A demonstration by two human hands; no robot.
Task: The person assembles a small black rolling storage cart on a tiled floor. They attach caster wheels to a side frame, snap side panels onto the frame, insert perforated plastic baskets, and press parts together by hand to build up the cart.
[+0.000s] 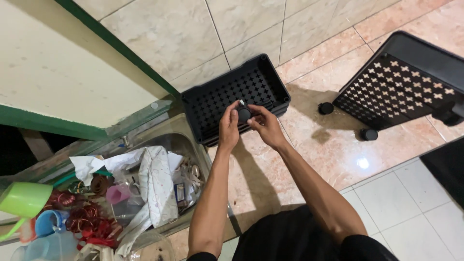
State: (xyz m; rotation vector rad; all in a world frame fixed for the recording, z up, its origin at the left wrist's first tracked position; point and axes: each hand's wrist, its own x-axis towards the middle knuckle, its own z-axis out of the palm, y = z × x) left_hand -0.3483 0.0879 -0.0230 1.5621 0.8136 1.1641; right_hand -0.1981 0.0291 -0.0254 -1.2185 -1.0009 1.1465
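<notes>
Near the centre of the frame, both hands met over a black perforated plastic tray [227,94] lying on the tiled floor. The left hand [228,126] and the right hand [263,124] together pinched a small round black caster wheel [244,114], fingers curled around it from either side; a pale pin seemed to stick up from it, though it was too small to be sure. At the upper right stood a second black perforated tray [396,89], tilted, with two more black caster wheels [326,108] beside it. At the lower left, a metal basin [186,140] held crumpled paper, red coils and plastic cups.
</notes>
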